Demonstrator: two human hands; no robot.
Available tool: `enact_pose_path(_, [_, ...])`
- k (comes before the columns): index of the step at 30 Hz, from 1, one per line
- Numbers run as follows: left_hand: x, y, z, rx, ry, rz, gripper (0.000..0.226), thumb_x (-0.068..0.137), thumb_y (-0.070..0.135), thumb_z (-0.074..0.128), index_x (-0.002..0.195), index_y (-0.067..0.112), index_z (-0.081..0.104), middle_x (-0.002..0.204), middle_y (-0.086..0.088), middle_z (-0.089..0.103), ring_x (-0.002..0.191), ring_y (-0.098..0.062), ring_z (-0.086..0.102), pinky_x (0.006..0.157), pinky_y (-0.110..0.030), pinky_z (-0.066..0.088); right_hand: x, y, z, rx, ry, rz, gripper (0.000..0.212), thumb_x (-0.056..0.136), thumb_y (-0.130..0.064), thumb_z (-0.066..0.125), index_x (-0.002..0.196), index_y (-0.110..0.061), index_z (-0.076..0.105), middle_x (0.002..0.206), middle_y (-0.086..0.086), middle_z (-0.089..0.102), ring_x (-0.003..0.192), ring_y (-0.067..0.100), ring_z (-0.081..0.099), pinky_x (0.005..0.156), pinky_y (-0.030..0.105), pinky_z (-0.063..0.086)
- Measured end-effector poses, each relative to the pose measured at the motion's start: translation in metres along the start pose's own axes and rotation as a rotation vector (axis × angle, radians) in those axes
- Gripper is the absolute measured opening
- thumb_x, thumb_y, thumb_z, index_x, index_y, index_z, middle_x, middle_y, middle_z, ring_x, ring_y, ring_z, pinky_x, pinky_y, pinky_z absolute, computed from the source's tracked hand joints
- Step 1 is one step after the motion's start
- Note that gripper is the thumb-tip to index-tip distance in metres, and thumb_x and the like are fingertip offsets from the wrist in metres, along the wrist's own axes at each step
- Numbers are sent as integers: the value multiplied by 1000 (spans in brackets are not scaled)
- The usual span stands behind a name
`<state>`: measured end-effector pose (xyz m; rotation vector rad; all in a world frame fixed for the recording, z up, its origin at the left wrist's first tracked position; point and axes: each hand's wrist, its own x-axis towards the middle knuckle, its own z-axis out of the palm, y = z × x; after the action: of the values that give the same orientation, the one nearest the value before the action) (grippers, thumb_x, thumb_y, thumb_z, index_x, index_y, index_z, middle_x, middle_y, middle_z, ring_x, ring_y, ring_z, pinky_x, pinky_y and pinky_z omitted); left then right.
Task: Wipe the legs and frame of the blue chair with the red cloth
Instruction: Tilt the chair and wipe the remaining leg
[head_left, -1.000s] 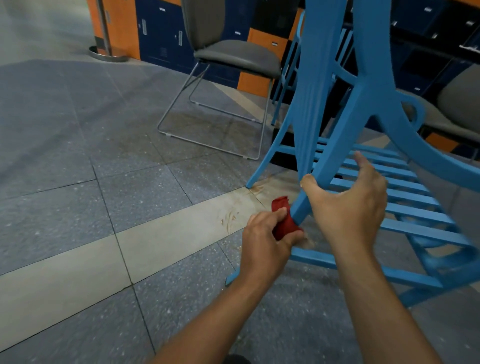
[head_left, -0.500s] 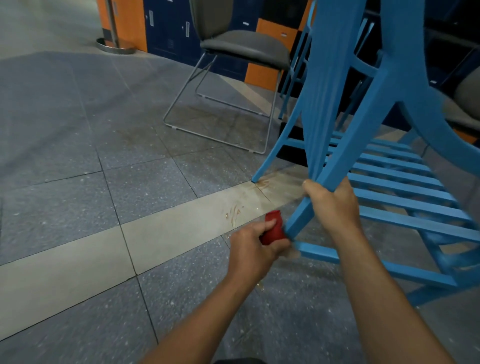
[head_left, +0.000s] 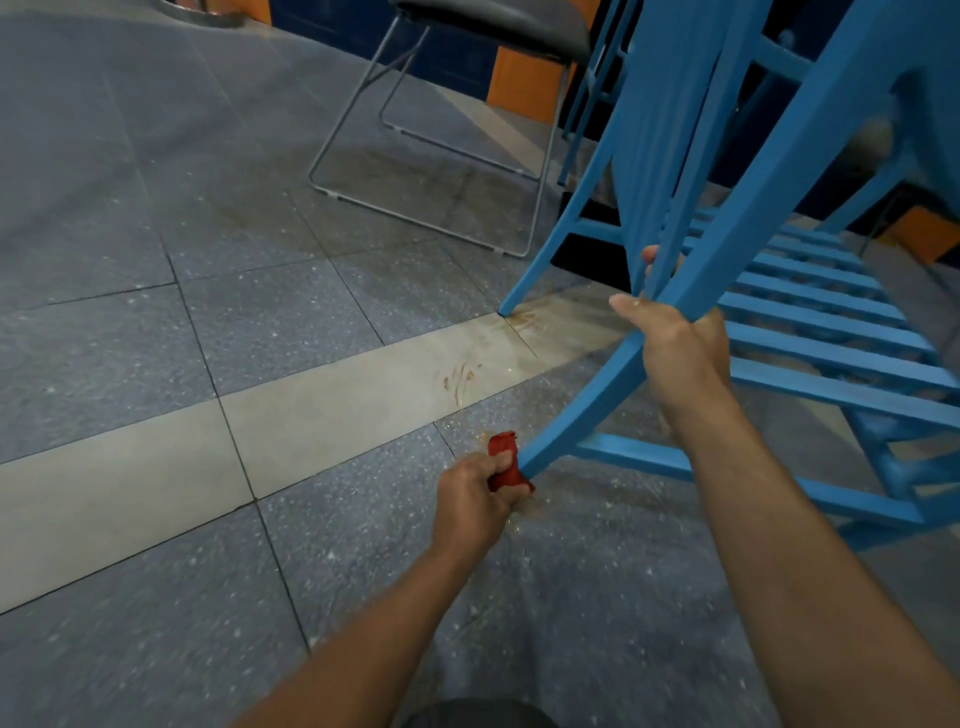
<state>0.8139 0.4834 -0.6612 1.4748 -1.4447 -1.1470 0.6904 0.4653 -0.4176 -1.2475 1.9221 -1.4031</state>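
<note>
Our left hand (head_left: 470, 506) clenches the soft cloth (head_left: 505, 464) around the leg's tip; our right hand (head_left: 675, 345) grips the stiff, tilted chair (head_left: 831, 332) mid-leg.

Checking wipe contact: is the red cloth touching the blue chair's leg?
Touching. The head view shows the red cloth, gripped in the left hand, pressed against the chair leg.

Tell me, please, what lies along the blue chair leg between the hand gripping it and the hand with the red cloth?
Nothing: the head view shows bare blue leg from the right hand to the red cloth in the left hand.
</note>
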Motion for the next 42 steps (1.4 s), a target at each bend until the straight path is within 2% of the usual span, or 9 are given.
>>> enact_pose_path(3, [2,-33,-1,58,-28,-138,33,87,12,85,118,11,75,109,-2,74,79,-7,73,69,-14,60,1,1,1,-2,33,2,49,68,-51,73,117,-52,67,110,-17,69,98,5,66,88,33,54])
enact_pose_path(6, [1,-56,-14,190,-48,-255,35,87,14,84,120,11,75,117,-6,75,94,-13,69,81,-13,54,2,1,0,-5,20,-21,47,70,-49,73,117,-50,68,110,-16,69,100,4,66,84,30,51])
enact_pose_path(13, [0,-28,-11,95,-39,-63,55,82,18,90,133,23,71,117,10,70,90,-4,68,76,-12,58,7,6,1,3,37,-44,55,70,-39,74,125,-46,67,108,-20,69,97,-1,65,85,28,50])
enact_pose_path(19, [14,-50,3,211,-81,-169,50,80,12,90,128,14,73,110,0,71,82,-8,65,62,-1,48,9,9,3,6,55,-60,54,69,-42,74,122,-42,68,106,-20,69,88,-9,66,82,25,51])
enact_pose_path(24, [23,-76,0,353,-160,-260,55,68,19,98,118,20,75,108,-2,72,90,-16,68,85,-30,63,10,10,2,28,66,-79,54,71,-38,74,125,-39,69,102,-22,68,83,-20,61,72,12,46])
enact_pose_path(28, [32,-77,-6,537,-231,-140,29,87,23,81,116,16,78,100,-4,73,88,-16,68,85,-30,61,11,8,1,29,66,-113,52,75,-31,73,127,-35,69,90,-23,65,74,-23,58,58,0,41])
enact_pose_path(34, [46,-62,-45,610,-351,-248,22,92,26,78,112,16,81,97,-3,78,89,-15,71,83,-30,62,8,2,-2,-19,13,-104,50,78,-25,72,126,-38,65,83,-19,59,69,-19,57,57,3,42])
enact_pose_path(38, [47,-49,-45,482,-267,-236,26,92,14,78,118,16,76,100,-2,72,80,-10,67,61,-18,54,7,-1,-3,-43,-2,-64,49,83,-25,72,128,-41,62,91,-18,60,82,-3,61,68,19,44])
enact_pose_path(42, [29,-47,-14,340,-230,-263,28,89,13,79,117,15,75,96,-4,72,87,-19,72,76,-32,65,7,0,-4,-62,-18,-69,42,83,-24,71,117,-46,60,88,-19,58,77,-1,59,64,20,43])
